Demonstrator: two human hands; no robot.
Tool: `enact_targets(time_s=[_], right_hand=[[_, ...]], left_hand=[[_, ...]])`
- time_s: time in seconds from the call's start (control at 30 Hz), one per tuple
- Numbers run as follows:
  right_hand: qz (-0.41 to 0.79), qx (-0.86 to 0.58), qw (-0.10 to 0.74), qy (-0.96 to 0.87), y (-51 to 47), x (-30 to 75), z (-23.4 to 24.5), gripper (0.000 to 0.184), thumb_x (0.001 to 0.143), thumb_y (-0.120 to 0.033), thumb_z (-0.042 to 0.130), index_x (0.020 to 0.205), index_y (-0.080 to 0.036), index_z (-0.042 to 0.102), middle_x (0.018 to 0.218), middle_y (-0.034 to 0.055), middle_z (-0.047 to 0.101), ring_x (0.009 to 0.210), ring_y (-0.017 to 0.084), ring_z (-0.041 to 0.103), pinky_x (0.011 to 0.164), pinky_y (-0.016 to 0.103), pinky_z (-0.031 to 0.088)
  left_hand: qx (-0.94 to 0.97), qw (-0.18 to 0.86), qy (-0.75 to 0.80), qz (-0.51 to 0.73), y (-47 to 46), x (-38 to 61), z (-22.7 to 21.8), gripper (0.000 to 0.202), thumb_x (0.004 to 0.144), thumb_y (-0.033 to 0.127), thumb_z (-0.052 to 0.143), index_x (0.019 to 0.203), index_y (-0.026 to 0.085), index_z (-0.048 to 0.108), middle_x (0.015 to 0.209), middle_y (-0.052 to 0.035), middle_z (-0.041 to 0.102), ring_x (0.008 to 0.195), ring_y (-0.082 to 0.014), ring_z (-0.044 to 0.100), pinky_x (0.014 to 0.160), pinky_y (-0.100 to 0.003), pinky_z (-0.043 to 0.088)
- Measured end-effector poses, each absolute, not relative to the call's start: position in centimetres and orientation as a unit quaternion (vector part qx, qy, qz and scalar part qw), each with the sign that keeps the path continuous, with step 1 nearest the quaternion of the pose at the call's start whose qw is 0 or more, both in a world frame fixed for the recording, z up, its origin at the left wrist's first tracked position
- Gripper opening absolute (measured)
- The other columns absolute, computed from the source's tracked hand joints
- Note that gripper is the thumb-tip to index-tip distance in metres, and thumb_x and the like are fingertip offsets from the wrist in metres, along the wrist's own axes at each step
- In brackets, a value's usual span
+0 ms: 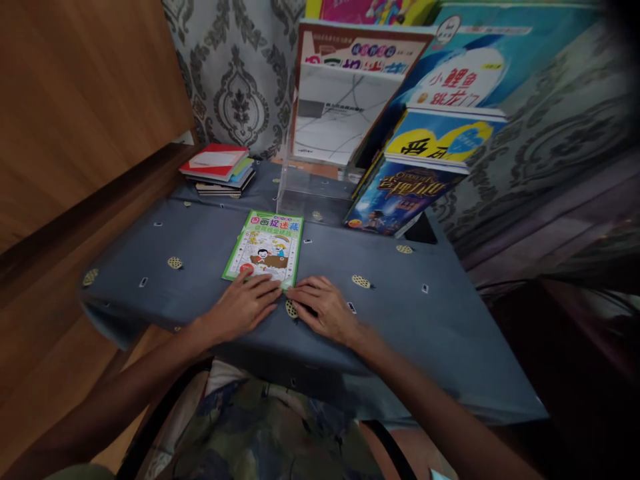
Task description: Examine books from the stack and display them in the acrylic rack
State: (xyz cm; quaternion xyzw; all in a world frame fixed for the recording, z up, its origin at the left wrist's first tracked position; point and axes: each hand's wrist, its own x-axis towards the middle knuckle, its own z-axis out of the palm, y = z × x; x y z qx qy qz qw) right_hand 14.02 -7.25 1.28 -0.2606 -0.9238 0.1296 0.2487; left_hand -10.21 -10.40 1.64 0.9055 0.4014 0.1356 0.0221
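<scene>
A thin green-bordered children's book (266,245) lies flat on the blue-grey tablecloth (400,320), cover up. My left hand (245,305) rests flat with fingers stretched out, the fingertips on the book's near edge. My right hand (323,308) lies flat on the cloth beside it, fingers extended toward the book's near right corner and touching my left fingertips. Neither hand holds anything.
A small stack of books (219,170) sits at the far left of the table. A clear display stand (320,193) holds several upright picture books (425,167) at the back right. A wooden panel (75,100) stands on the left, patterned curtain behind.
</scene>
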Motion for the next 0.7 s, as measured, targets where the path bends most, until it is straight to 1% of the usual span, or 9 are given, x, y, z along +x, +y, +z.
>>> enact_targets(time_s=[0.13, 0.3, 0.43, 0.57, 0.7], right_hand=[[0.128, -0.249, 0.267, -0.922, -7.2, 14.0, 1.2, 0.026, 0.097, -0.021, 0.050, 0.108, -0.022, 0.074, 0.103, 0.0057, 0.078, 0.100, 0.023, 0.064, 0.087, 0.041, 0.047], [0.147, -0.259, 0.261, -0.918, -7.2, 14.0, 1.2, 0.026, 0.097, -0.022, 0.051, 0.106, -0.023, 0.075, 0.104, 0.0059, 0.078, 0.101, 0.024, 0.064, 0.087, 0.042, 0.048], [0.139, -0.266, 0.251, -0.920, -7.4, 13.6, 1.6, 0.026, 0.098, -0.023, 0.050, 0.103, -0.023, 0.075, 0.100, 0.0070, 0.078, 0.103, 0.025, 0.064, 0.088, 0.044, 0.048], [0.120, -0.258, 0.254, -0.924, -7.7, 12.6, 1.7, 0.026, 0.099, -0.022, 0.048, 0.103, -0.022, 0.074, 0.097, 0.0077, 0.077, 0.102, 0.023, 0.066, 0.096, 0.044, 0.049], [0.115, -0.245, 0.276, -0.922, -7.7, 11.6, 1.2, 0.024, 0.098, -0.019, 0.050, 0.109, -0.020, 0.071, 0.105, 0.0081, 0.076, 0.107, 0.022, 0.066, 0.104, 0.045, 0.046]], left_hand=[[0.880, -0.003, 0.450, 0.148, -11.7, -12.2, 1.2, 0.038, 0.106, 0.033, 0.036, 0.130, 0.023, 0.063, 0.134, -0.0054, 0.066, 0.129, -0.0229, 0.057, 0.111, -0.048, 0.037], [0.838, -0.001, 0.510, 0.194, -11.9, -16.3, 0.9, 0.036, 0.103, 0.036, 0.040, 0.126, 0.027, 0.067, 0.130, -0.0051, 0.069, 0.124, -0.0250, 0.061, 0.108, -0.051, 0.041], [0.829, -0.013, 0.514, 0.219, -12.0, -17.1, 0.9, 0.033, 0.102, 0.035, 0.043, 0.120, 0.026, 0.070, 0.126, -0.0049, 0.071, 0.120, -0.0254, 0.064, 0.102, -0.049, 0.047], [0.831, -0.042, 0.502, 0.233, -11.7, -16.3, 1.1, 0.030, 0.101, 0.032, 0.046, 0.111, 0.022, 0.073, 0.115, -0.0069, 0.075, 0.109, -0.0262, 0.069, 0.093, -0.045, 0.052], [0.832, -0.068, 0.504, 0.224, -11.5, -15.7, 1.5, 0.028, 0.100, 0.030, 0.046, 0.106, 0.020, 0.072, 0.110, -0.0083, 0.075, 0.100, -0.0252, 0.069, 0.087, -0.042, 0.053]])
